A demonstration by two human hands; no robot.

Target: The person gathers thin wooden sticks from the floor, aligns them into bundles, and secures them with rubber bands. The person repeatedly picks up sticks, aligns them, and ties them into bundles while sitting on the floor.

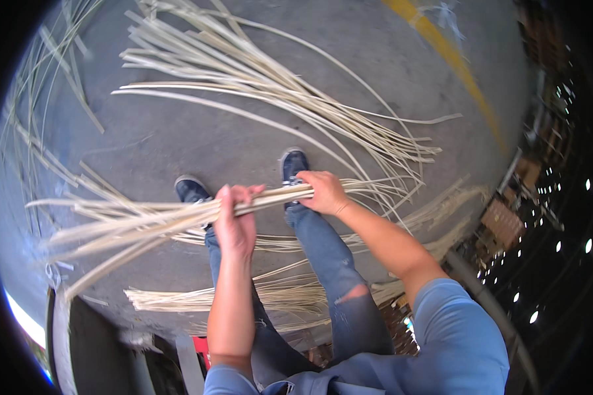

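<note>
A bundle of long pale cane strips [145, 220] runs across in front of me at about knee height. My left hand [236, 220] is closed around its middle. My right hand [323, 192] grips the same bundle a little to the right. The strips fan out loose to the left of my left hand and trail thinner past my right hand. My two dark blue shoes [294, 164] and jeans show below the bundle.
More pale strips lie on the grey concrete floor: a large sheaf [263, 79] ahead, a smaller pile [197, 299] near my legs, loose ones at far left. A yellow painted line [454, 59] crosses top right. Dark clutter stands at the right edge.
</note>
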